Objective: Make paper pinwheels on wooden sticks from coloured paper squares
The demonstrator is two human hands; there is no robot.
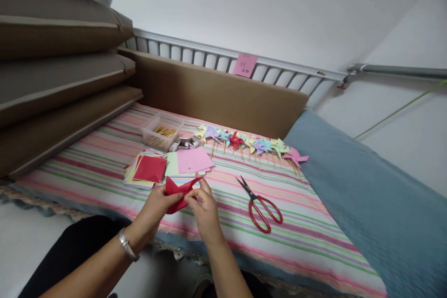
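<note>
A red paper pinwheel (173, 188), partly folded, is held up between both hands above the striped cloth. My left hand (159, 202) grips its left side, thumb on top. With thumb and fingers my right hand (202, 200) pinches the paper near its middle; whether a small pin is there I cannot make out. Just beyond lie a stack of coloured paper squares with a red sheet (150, 169) on top, and a second stack under a pink sheet (194, 160). To the right rest scissors (257, 202) with red handles, blades slightly apart.
A clear plastic box (148, 136) of thin sticks stands behind the paper, with small metallic-looking pieces (185, 143) beside it. Finished pinwheels on sticks (240, 142) lie in a row. A brown board (216, 88) rises behind; stacked cushions (63, 39) stand left.
</note>
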